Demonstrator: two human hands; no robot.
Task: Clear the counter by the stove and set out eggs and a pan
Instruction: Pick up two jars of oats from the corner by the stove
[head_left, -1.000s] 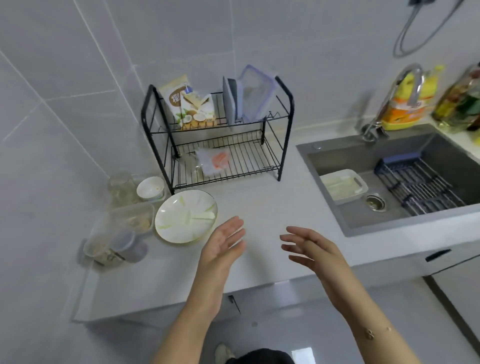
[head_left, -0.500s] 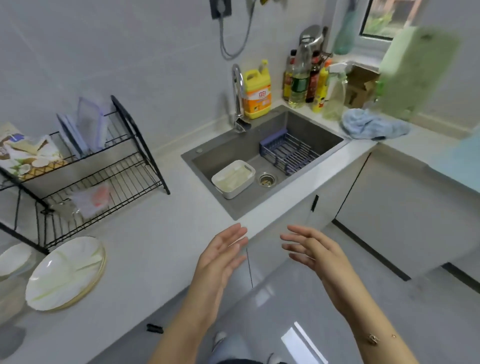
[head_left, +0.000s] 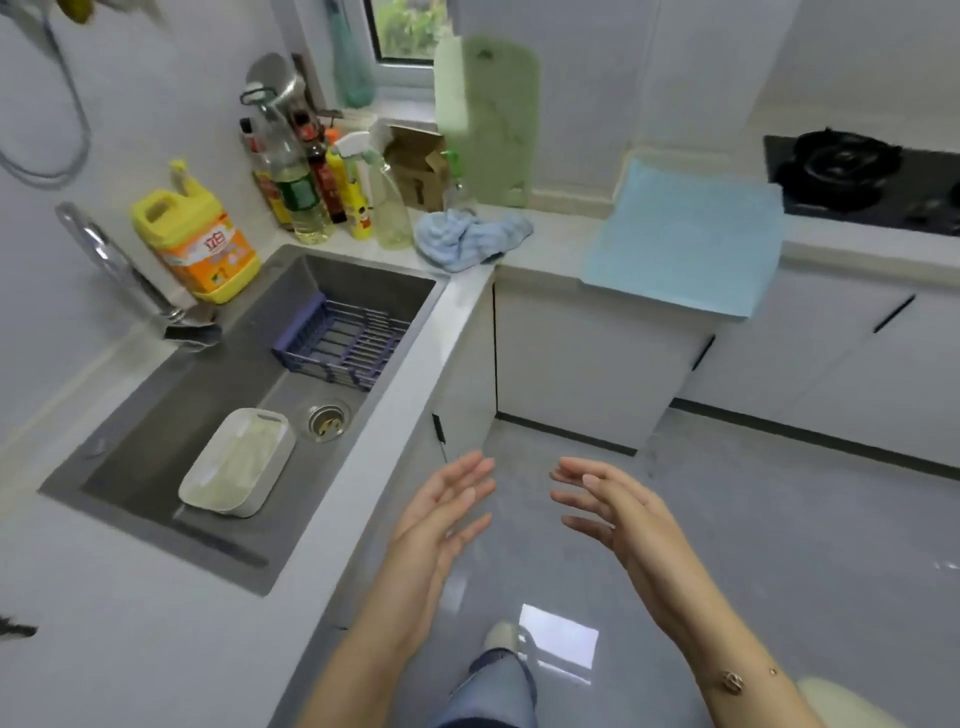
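Note:
A black gas stove (head_left: 857, 176) sits at the far right on the white counter (head_left: 550, 244). Left of it a flat light-blue mat (head_left: 685, 239) covers the counter and overhangs its front edge. A crumpled blue cloth (head_left: 467, 239) lies at the counter corner, and a pale green cutting board (head_left: 488, 119) leans upright against the wall behind it. My left hand (head_left: 441, 514) and my right hand (head_left: 613, 509) hover palms facing each other over the floor, fingers straight, holding nothing. No eggs or pan are in view.
A grey sink (head_left: 249, 395) on the left holds a white container (head_left: 239, 462) and a purple rack (head_left: 343, 338). A yellow detergent jug (head_left: 197, 239), several bottles (head_left: 306, 182) and a cardboard box (head_left: 418, 161) stand behind it. White cabinets (head_left: 587, 358) run below the counter.
The view has swung right, from the dish rack and plate past the sink to the stove counter. Both hands keep the same empty, facing pose in front of me.

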